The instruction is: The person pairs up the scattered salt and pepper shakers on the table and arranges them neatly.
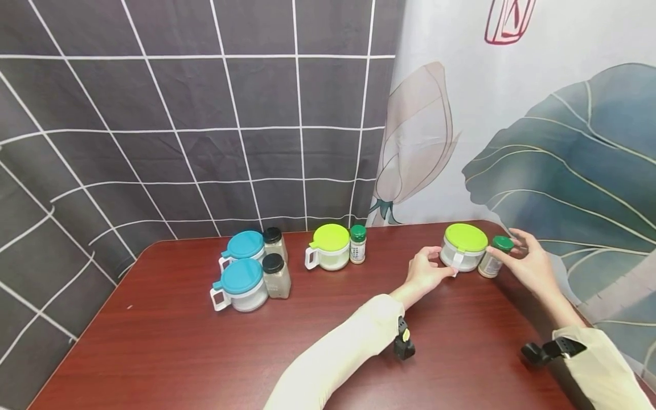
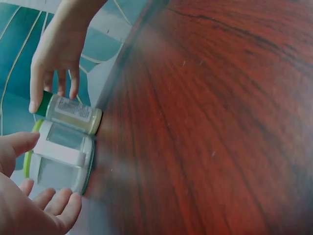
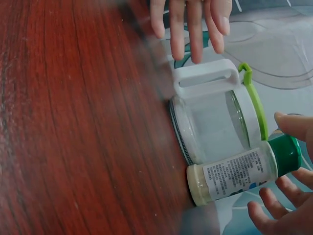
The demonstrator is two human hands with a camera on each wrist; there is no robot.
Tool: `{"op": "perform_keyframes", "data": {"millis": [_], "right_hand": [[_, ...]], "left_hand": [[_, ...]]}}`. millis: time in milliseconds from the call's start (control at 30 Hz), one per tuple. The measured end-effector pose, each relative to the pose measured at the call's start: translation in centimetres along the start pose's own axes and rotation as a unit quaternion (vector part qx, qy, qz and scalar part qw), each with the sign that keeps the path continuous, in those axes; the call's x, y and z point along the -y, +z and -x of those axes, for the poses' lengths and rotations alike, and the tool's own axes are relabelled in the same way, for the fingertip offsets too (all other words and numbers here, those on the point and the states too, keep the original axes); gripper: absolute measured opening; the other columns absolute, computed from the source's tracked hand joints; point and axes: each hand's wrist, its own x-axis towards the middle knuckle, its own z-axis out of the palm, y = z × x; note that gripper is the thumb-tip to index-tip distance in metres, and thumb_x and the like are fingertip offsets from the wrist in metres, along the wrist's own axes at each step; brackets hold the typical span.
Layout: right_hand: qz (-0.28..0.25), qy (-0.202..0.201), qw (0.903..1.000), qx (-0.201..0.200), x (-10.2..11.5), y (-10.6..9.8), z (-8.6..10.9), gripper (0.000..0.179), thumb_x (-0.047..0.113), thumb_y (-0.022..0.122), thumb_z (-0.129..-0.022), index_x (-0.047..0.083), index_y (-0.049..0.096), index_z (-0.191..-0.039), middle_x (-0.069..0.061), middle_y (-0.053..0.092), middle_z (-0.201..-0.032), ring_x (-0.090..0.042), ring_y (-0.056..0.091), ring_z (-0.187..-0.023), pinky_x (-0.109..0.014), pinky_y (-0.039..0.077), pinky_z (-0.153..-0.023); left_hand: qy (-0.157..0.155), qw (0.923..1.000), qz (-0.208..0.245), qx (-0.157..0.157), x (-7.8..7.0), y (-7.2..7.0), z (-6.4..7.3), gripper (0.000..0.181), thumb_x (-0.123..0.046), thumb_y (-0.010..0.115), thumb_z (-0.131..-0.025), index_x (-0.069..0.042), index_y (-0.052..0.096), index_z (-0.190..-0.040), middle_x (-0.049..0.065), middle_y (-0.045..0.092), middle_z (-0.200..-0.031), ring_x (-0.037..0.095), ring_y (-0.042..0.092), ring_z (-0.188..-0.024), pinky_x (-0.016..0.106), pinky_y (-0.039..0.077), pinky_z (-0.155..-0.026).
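Note:
At the table's right end stands a clear jar with a lime-green lid and a white handle. A shaker bottle with a green cap stands right beside it, its printed label showing in the right wrist view. My left hand is at the jar's handle side, fingers extended and spread; in the right wrist view its fingertips hang apart from the handle. My right hand is around the bottle's cap, thumb on one side and loosely bent fingers on the other, without a visible grip.
Another lime-lidded jar and green-capped shaker stand at the back middle. Farther left are two blue-lidded jars beside two black-capped shakers. A dark tiled curtain and a floral curtain hang behind the table.

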Motion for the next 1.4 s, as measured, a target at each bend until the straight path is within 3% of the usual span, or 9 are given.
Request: {"op": "perform_keyframes", "data": {"millis": [167,333,533,700,967,1067,1167,1267,1400], "right_hand": [[0.018,-0.019,0.9996,0.007,0.0,0.3,-0.1,0.073,0.034,0.067,-0.088,-0.003,0.036,-0.142,-0.037,0.050,-0.124,-0.045,0.051,-0.102,-0.007,0.034,-0.058],[0.010,-0.034,0.9994,0.004,-0.3,0.2,0.0,0.068,0.030,0.069,-0.087,-0.003,0.041,-0.139,-0.034,0.052,-0.120,-0.005,0.051,-0.086,-0.005,0.035,-0.059],[0.017,-0.038,0.9991,0.005,-0.3,0.0,0.2,0.066,0.028,0.071,-0.085,-0.002,0.044,-0.137,-0.034,0.054,-0.120,-0.013,0.055,-0.087,-0.007,0.035,-0.059],[0.016,-0.041,0.9990,0.002,-0.5,0.0,0.4,0.064,0.027,0.072,-0.085,-0.001,0.046,-0.136,-0.033,0.056,-0.120,0.015,0.037,-0.079,-0.007,0.035,-0.060],[0.012,-0.044,0.9990,0.000,-0.7,0.0,0.4,0.063,0.023,0.073,-0.084,-0.003,0.046,-0.135,-0.035,0.057,-0.118,0.021,0.036,-0.076,-0.006,0.036,-0.060],[0.021,-0.047,0.9987,0.004,-0.7,0.1,0.3,0.064,0.023,0.074,-0.083,-0.003,0.046,-0.135,-0.035,0.057,-0.118,0.012,0.044,-0.080,-0.008,0.035,-0.061],[0.025,-0.052,0.9983,0.012,-0.7,0.2,0.2,0.065,0.021,0.073,-0.084,-0.004,0.044,-0.136,-0.036,0.056,-0.119,-0.016,0.058,-0.089,-0.008,0.035,-0.061],[0.021,-0.056,0.9980,0.022,-0.8,0.3,0.2,0.065,0.019,0.072,-0.085,-0.006,0.042,-0.137,-0.038,0.053,-0.120,-0.047,0.056,-0.100,-0.007,0.034,-0.061],[0.019,-0.059,0.9976,0.030,-0.9,0.3,0.2,0.064,0.017,0.070,-0.086,-0.009,0.040,-0.136,-0.040,0.052,-0.120,-0.053,0.054,-0.103,-0.006,0.034,-0.061]], "left_hand": [[-0.004,1.0000,0.005,0.002,0.0,0.3,0.2,0.050,-0.014,0.082,-0.072,-0.012,0.064,-0.119,0.004,0.069,-0.116,0.019,0.068,-0.096,0.016,0.048,-0.077],[-0.009,0.9995,0.016,0.025,0.0,0.6,0.5,0.051,-0.015,0.081,-0.074,-0.012,0.063,-0.121,0.002,0.068,-0.118,0.018,0.067,-0.100,0.016,0.048,-0.078],[-0.002,0.9979,0.017,0.062,0.1,0.7,0.6,0.050,-0.016,0.080,-0.075,-0.011,0.061,-0.121,-0.001,0.067,-0.117,0.014,0.065,-0.102,0.015,0.047,-0.079],[0.012,0.9948,0.015,0.100,0.3,0.9,0.6,0.049,-0.012,0.078,-0.077,-0.010,0.061,-0.122,-0.001,0.068,-0.116,0.011,0.065,-0.101,0.015,0.048,-0.079],[0.020,0.9933,0.027,0.111,0.6,1.1,0.4,0.050,-0.009,0.077,-0.078,-0.008,0.060,-0.124,0.001,0.067,-0.117,0.010,0.064,-0.099,0.013,0.047,-0.079],[0.021,0.9932,0.017,0.113,0.7,1.0,0.3,0.050,-0.009,0.076,-0.079,-0.009,0.059,-0.125,0.001,0.067,-0.116,0.010,0.064,-0.098,0.013,0.047,-0.079],[0.030,0.9913,-0.006,0.128,0.6,0.9,0.3,0.049,-0.009,0.074,-0.081,-0.009,0.058,-0.126,0.001,0.067,-0.117,0.009,0.063,-0.099,0.013,0.046,-0.080],[0.039,0.9874,-0.034,0.149,0.4,0.8,0.2,0.047,-0.010,0.072,-0.083,-0.010,0.057,-0.128,0.002,0.067,-0.116,0.007,0.062,-0.098,0.013,0.045,-0.081],[0.037,0.9839,-0.063,0.163,0.3,0.7,0.2,0.044,-0.015,0.072,-0.084,-0.011,0.058,-0.126,0.000,0.068,-0.110,0.005,0.061,-0.097,0.013,0.045,-0.082]]}}
